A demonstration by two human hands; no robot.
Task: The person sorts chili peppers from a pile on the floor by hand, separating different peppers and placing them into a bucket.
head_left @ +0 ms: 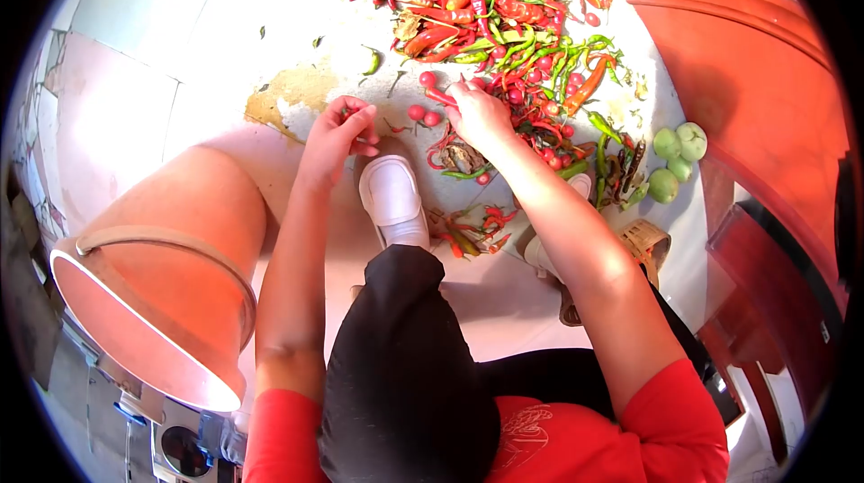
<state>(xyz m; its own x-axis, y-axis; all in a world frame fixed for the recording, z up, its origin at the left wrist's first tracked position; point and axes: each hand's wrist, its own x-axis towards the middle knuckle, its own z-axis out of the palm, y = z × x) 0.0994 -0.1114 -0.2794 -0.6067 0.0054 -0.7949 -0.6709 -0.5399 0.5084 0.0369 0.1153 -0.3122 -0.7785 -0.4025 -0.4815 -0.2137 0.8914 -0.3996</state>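
Red and green chili peppers [517, 10] lie heaped on a pale floor sheet in front of me. My right hand [480, 114] is at the near edge of the heap, its fingers closed on a red chili pepper [439, 97]. Small round red fruits [424, 114] lie just left of that hand. My left hand [342, 134] hovers beside them with fingers curled and thumb pressed in; whatever it may hold is hidden. Below the right hand is a smaller scatter of thin red and green peppers [472, 231].
An orange bucket [180, 204] lies tipped at my left. Several round green fruits [664, 185] rest right of the heap. My white shoe [391, 190] is between my hands. A dark red chair-like piece [774, 289] stands at the right, near a red surface [720, 42].
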